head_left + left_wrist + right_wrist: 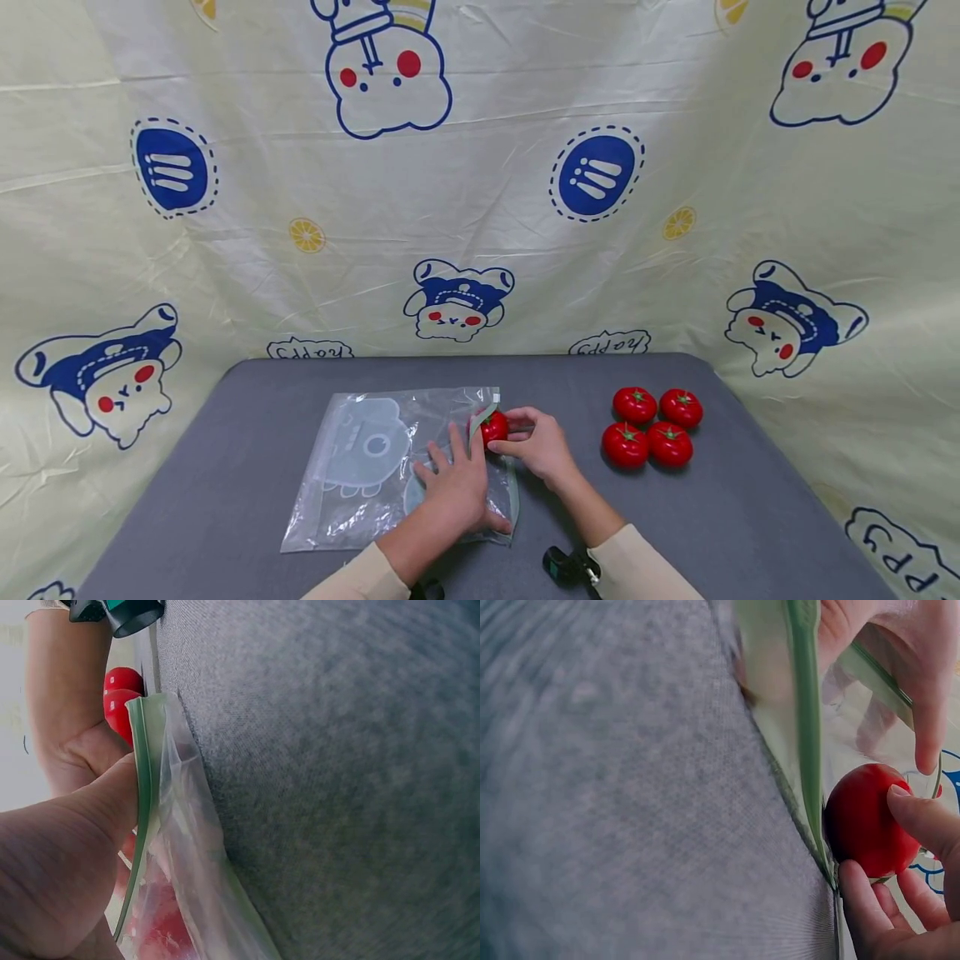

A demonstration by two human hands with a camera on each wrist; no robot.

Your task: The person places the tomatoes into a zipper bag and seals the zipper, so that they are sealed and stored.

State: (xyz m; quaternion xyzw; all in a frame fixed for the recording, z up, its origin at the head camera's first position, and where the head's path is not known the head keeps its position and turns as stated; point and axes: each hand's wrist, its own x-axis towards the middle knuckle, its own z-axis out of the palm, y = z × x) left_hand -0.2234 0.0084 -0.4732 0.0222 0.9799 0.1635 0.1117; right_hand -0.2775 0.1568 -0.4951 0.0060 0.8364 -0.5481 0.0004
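Note:
A clear zip bag (pixel 311 512) printed with a pale cartoon figure lies flat on the table, its green-edged mouth facing right. At this mouth my left hand (pixel 459 492) spreads its straight fingers over the bag, and the green zip strip (pixel 806 712) stands parted in the right wrist view. My right hand (pixel 546 448) holds a shiny red tomato (pixel 870 821) between thumb and fingers. The tomato sits right at the opening, its left side overlapped by the bag's edge in the head view.
Several more red tomatoes (pixel 626 446) stand grouped on the right of the grey table (pixel 247 450). Behind the table hangs a cream cloth (pixel 510 217) with cartoon prints. A black wrist device (pixel 564 567) sits by my right sleeve.

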